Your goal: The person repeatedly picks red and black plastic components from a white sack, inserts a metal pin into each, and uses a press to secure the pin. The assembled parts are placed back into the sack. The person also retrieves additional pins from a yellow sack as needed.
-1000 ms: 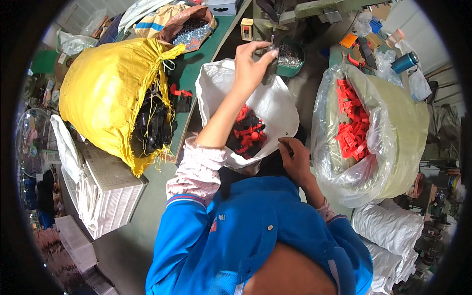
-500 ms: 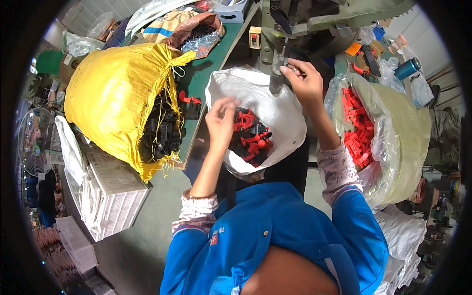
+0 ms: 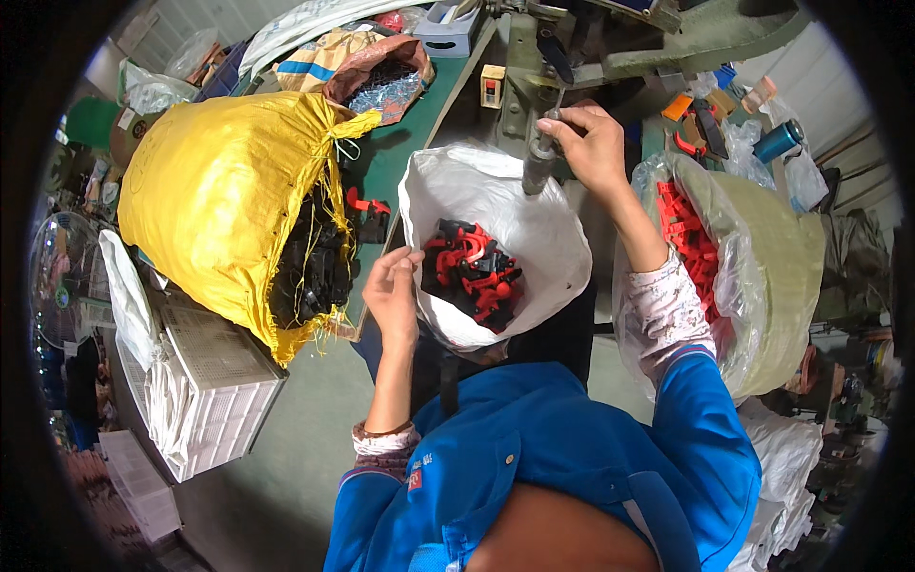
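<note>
**Hands at a white bag of red and black clips**

The right hand [image 3: 596,143] is raised above the far rim of the white bag [image 3: 553,238], its grip clenched round a dark grey handle [image 3: 538,167] that hangs from the green machine [image 3: 667,38] behind. The left hand [image 3: 393,291] rests at the bag's near-left rim, fingers curled loosely; whether they pinch the rim or a part, I cannot tell. Inside the bag lies a heap of red and black clips [image 3: 474,275].

Left of the bag, on the green bench [image 3: 396,162], a yellow sack [image 3: 219,191] lies on its side, black parts [image 3: 310,272] spilling from its mouth. A white crate [image 3: 214,381] stands below it. To the right a clear-lined sack [image 3: 762,276] holds red parts [image 3: 691,243].
</note>
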`<state>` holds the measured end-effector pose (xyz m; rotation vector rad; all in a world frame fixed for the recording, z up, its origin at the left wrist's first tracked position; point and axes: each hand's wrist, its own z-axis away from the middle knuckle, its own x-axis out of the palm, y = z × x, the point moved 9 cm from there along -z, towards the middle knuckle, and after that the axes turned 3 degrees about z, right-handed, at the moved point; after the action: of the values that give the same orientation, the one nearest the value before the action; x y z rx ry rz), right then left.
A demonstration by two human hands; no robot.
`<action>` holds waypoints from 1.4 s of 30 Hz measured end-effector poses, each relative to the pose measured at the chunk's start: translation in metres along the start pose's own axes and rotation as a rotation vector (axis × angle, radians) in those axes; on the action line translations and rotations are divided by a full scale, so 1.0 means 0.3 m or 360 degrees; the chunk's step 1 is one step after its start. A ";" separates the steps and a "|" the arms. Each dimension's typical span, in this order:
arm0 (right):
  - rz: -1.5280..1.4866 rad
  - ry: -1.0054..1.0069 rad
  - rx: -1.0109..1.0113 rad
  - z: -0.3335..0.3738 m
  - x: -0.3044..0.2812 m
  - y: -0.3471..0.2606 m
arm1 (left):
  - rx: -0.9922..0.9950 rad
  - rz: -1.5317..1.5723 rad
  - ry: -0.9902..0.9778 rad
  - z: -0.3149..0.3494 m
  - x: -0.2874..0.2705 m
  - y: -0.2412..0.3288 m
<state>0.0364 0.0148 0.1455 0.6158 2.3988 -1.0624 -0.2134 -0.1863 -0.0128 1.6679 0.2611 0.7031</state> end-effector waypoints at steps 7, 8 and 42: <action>-0.0123 0.0118 -0.0068 -0.034 -0.010 -0.012 | -0.0047 -0.0020 0.0030 -0.004 -0.021 0.008; -0.0131 0.0121 -0.0069 -0.037 -0.005 -0.001 | -0.0066 -0.0006 0.0039 -0.008 -0.024 0.001; -0.0019 0.0156 0.0889 0.942 -0.731 0.529 | -0.1049 0.0121 -0.1418 0.525 1.264 -0.684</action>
<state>0.3613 -0.1531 0.0058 0.8490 2.1770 -1.7631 0.2195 -0.0643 -0.1044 1.2003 -0.6122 0.0230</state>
